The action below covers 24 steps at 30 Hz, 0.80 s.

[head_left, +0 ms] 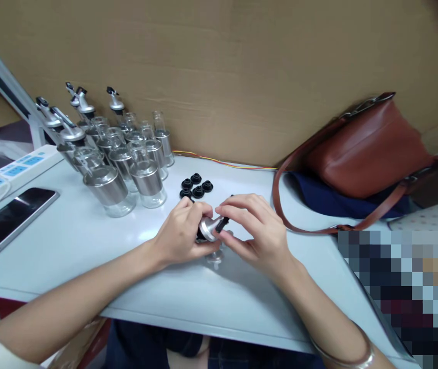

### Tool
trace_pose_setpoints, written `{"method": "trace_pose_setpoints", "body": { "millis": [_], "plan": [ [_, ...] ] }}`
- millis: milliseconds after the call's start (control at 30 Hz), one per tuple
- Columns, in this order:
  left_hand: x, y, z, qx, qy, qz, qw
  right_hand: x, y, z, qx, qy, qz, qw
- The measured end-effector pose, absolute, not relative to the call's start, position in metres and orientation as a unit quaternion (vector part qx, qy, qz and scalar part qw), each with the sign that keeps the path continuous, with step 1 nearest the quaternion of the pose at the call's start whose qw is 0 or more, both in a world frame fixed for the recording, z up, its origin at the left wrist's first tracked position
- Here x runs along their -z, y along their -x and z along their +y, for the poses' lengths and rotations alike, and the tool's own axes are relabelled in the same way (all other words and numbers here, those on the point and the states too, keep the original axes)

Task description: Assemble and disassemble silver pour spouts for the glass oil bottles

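Observation:
Between my hands is a silver and black pourer spout (208, 229), tilted toward the right. The fingers of my left hand (182, 228) close around its black lower part. My right hand (259, 233) pinches the black tip of the spout with thumb and fingers. Small clear plastic pieces (215, 259) lie on the table just below the spout, partly hidden by my hands. Beyond my left hand sit several black rubber stoppers (198, 191). At the left stand several glass bottles with metal sleeves (147, 178), some fitted with silver pourer spouts (71, 134).
A phone (7, 223) and a white power strip (17, 171) lie on the left of the white table (157, 292). A brown leather bag (372, 148) with its strap rests on dark blue cloth (314, 197) at the right. Cardboard (219, 77) stands behind the table.

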<state>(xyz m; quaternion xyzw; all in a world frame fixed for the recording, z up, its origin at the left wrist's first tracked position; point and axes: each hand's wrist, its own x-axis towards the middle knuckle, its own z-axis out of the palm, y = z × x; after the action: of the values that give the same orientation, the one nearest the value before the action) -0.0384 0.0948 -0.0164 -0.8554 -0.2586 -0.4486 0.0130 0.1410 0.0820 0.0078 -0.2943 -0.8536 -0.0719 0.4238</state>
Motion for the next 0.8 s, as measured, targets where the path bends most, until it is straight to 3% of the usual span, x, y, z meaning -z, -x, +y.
{"method": "trace_pose_setpoints", "body": {
  "millis": [600, 800],
  "plan": [
    [0.014, 0.034, 0.094, 0.411, 0.878, -0.243, 0.027, -0.006, -0.129, 0.076, 0.178, 0.338, -0.85, 0.362],
    [0.015, 0.033, 0.092, 0.403, 0.891, -0.199, 0.056, -0.006, -0.129, 0.067, 0.091, 0.369, -0.844, 0.379]
  ]
}}
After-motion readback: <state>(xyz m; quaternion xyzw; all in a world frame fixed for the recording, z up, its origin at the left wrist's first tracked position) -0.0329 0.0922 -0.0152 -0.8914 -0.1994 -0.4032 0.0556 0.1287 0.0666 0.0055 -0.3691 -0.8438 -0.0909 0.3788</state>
